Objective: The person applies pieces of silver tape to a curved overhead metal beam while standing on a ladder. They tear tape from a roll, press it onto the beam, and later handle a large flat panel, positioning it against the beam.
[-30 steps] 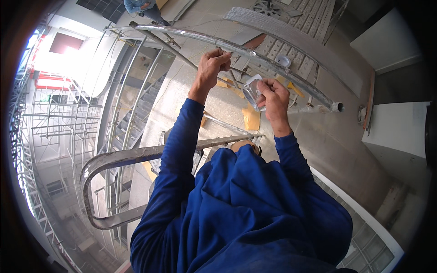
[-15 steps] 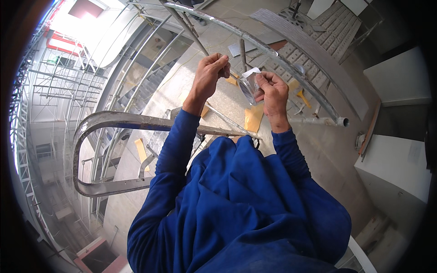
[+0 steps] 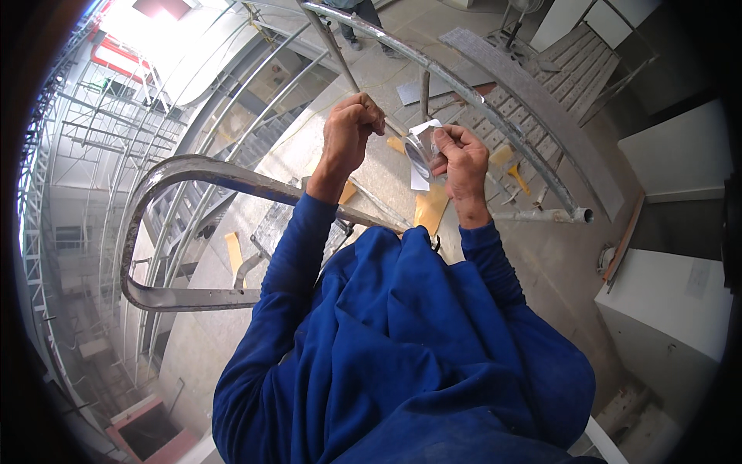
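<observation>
Fingers [image 3: 452, 138] of right hand [image 3: 466, 166] pinch clear plastic piece [image 3: 421, 157] with white ends, held in midair just left of that hand. Left hand [image 3: 348, 133] raised nearby, curled closed; cannot tell whether anything sits inside. Metal pipe [image 3: 485, 101] slants beyond both hands. Yellow sheet [image 3: 429, 211] lies below. Bent metal rail [image 3: 193, 166] beside left forearm.

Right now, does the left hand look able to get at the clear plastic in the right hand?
Probably yes: the left hand is raised nearby, and the clear plastic sticks out from the right hand toward it, with nothing visible between. Whether the left hand already grips something small is unclear.
</observation>
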### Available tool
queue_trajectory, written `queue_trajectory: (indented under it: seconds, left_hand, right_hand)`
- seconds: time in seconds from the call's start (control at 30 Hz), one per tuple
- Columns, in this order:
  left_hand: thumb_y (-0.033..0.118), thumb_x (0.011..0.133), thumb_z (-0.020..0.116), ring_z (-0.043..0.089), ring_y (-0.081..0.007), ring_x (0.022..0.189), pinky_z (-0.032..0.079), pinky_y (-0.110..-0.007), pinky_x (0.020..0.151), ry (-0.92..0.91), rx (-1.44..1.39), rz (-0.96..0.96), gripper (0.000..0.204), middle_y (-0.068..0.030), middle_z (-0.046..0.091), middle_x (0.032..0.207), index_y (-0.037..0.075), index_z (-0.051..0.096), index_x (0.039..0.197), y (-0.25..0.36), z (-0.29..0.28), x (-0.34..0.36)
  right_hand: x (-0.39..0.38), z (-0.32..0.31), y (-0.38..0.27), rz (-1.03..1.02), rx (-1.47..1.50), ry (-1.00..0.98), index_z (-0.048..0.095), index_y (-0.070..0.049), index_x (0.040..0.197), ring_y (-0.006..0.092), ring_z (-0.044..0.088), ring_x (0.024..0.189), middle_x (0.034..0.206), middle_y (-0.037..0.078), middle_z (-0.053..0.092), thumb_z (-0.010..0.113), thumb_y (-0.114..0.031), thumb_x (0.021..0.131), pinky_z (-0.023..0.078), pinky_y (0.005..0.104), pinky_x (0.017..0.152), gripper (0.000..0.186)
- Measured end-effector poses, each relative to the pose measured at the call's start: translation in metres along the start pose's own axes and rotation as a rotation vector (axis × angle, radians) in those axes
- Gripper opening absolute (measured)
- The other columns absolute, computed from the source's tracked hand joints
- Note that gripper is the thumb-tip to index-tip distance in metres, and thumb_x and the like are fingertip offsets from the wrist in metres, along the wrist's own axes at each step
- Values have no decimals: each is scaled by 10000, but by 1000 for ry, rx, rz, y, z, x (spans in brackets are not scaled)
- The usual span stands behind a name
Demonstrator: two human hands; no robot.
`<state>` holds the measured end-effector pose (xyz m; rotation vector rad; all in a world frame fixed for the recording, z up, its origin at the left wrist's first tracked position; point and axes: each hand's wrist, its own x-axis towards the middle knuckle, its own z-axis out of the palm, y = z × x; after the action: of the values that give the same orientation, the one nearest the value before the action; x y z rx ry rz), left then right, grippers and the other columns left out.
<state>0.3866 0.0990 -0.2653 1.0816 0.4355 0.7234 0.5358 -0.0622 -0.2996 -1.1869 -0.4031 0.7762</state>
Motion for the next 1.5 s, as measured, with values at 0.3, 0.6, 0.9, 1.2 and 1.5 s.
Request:
queue_trajectory:
  seconds: [0.3,0.6,0.9,1.2,1.5]
  left_hand:
    - [-16,754,520,560,-229,689,472,-330,686,-33,-45,55,55,-121,571,754,1,563,784,3,-13,-6]
    - [3,824,539,593,-197,719,489,-305,710,45,-45,19,91,-107,606,803,-15,609,879,13,-8,-24]
    - [-22,802,585,611,-181,709,503,-295,705,42,-77,117,47,-108,627,813,-15,625,826,7,-20,-30]
    - [-3,845,565,636,-205,746,528,-318,768,34,-69,106,92,-123,653,839,-25,644,887,18,-18,-38]
    - [0,844,562,637,-206,744,527,-312,755,17,-60,127,96,-134,650,832,-39,647,864,12,-28,-38]
  right_hand:
    - [-7,12,-6,-14,13,-13,719,24,1069,80,598,513,805,46,703,761,-171,971,453,197,416,223]
    - [-15,23,-10,-35,10,13,715,30,1030,64,579,507,770,41,690,752,-125,969,448,209,422,171]
    - [-22,27,-6,-35,6,4,719,23,1035,63,581,515,770,29,688,753,-132,969,449,207,425,172]
    - [-27,34,-5,-50,4,9,718,28,1032,66,584,497,758,44,694,747,-128,973,445,206,413,169]
    - [-28,39,-3,-36,-1,1,719,28,1027,68,589,497,760,48,702,750,-137,971,445,202,413,177]
